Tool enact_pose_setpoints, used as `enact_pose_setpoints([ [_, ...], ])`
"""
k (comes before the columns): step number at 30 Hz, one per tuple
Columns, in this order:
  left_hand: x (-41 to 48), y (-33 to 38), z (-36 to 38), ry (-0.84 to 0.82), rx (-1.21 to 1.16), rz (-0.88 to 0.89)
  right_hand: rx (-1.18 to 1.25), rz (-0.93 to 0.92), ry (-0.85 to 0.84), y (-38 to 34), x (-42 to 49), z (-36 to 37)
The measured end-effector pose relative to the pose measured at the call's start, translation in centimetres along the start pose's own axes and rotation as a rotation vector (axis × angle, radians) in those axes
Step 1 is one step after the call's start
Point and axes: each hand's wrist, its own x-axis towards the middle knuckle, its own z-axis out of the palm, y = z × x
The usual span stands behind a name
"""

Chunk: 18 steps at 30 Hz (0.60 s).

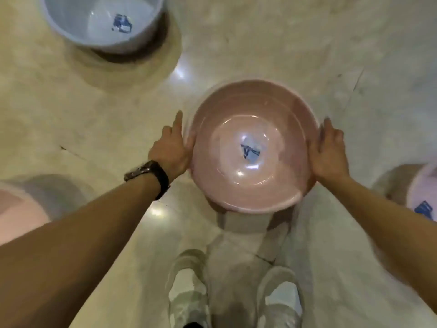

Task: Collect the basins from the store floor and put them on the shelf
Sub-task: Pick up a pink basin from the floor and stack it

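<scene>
While no shelf shows in this view, the job looks barely begun. At the far left edge a pink plastic basin (pixel 14 209) sits on the pale marble floor (pixel 260 43), and further up sits a light blue round plastic basin (pixel 104 22) with a blue label inside. Next, the left hand (pixel 171 147), a dark watch (pixel 151 174) on its wrist, presses against the side of a glossy pink round basin (pixel 253 185). The right hand (pixel 328 152) presses the opposite side, fingers mostly straight, thumbs hidden. Judging by the shadow beneath, this basin seems lifted just off the floor. At the right edge a pale lilac-pink basin (pixel 423 197) waits on the floor. One is in hand, at least three remain, and none is visibly shelved.
</scene>
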Motion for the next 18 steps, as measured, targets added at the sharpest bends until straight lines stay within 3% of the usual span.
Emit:
enact_pose_setpoints([
  [2, 2.5, -1.0, 3.6, 0.068, -0.135, -0.003, 0.032, -0.035, 0.060, 1.8, 2.8, 2.5],
  [4, 4.1, -1.1, 5.6, 0.241, -0.314, 0.049, 0.081, -0.071, 0.144, 2.8, 4.8, 3.5],
  [6, 4.6, -0.9, 6.4, 0.309, -0.409, 0.079, 0.112, -0.100, 0.138, 3.2, 5.9, 3.5],
  [18, 3.9, -1.0, 5.9, 0.308, -0.440, 0.041, 0.157, -0.154, 0.056, 4.7, 4.4, 2.0],
])
